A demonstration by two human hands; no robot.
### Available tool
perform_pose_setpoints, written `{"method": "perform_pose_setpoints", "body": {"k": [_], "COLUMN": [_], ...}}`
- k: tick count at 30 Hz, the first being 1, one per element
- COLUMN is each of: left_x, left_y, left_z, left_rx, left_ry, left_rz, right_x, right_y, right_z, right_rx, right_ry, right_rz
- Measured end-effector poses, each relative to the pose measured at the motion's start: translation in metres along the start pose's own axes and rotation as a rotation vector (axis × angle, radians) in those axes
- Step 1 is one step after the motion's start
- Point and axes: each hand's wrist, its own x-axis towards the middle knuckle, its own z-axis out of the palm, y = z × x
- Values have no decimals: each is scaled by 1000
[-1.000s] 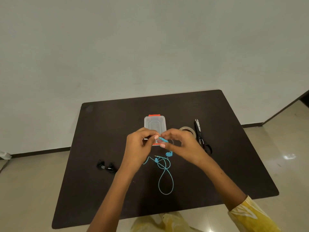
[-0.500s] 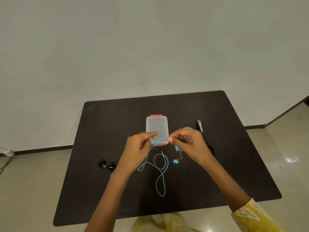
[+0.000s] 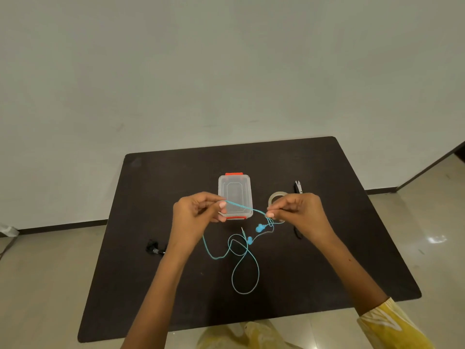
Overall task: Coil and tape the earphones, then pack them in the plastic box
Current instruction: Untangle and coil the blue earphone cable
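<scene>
Pinching a thin blue earphone cable [image 3: 245,270] between them, both hands, left [image 3: 198,217] and right [image 3: 298,214], stretched it at six o'clock from a clear plastic box [image 3: 235,195] on the dark counter [image 3: 327,248].

Plastic box [image 3: 235,196] at surface [image 3: 327,260] centre, toward far edge. Tape roll [image 3: 275,197] right of box; scissors [image 3: 298,187] further right. Earphones [image 3: 245,250] before box. Second earphones [image 3: 153,248] near left edge.

Both forearms reach forward, held above the table. The left hand [image 3: 198,212] and the right hand [image 3: 295,210] sit apart, fingers curled, each pinching with thumb and forefinger.
</scene>
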Motion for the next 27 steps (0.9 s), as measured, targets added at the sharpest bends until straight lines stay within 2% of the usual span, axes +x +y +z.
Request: {"method": "perform_pose_setpoints", "body": {"k": [6,12,14,16,18,21,27], "left_x": [5,4,3,1,-2,-6,-10], "left_y": [-9,-20,-21,-20,-17,-12,-4], "left_z": [-9,-9,-6,-3,3,18,30], "left_rx": [103,165,180,189,160,122,82], "left_ry": [112,127,125,61,-71,-216,-236], "left_rz": [-27,-87,-95,-80,-48,-13,31], "right_x": [-2,-5,-6,-8,-9,-10,-11], "right_y": [5,21,22,19,13,3,-2], "right_z": [-6,4,9,11,15,23,30], "right_rx": [0,121,137,124,76,127,255], "right_ry": [-183,83,100,55,-11,-70,-79], "right_rz": [15,143,150,108,59,59,137]}}
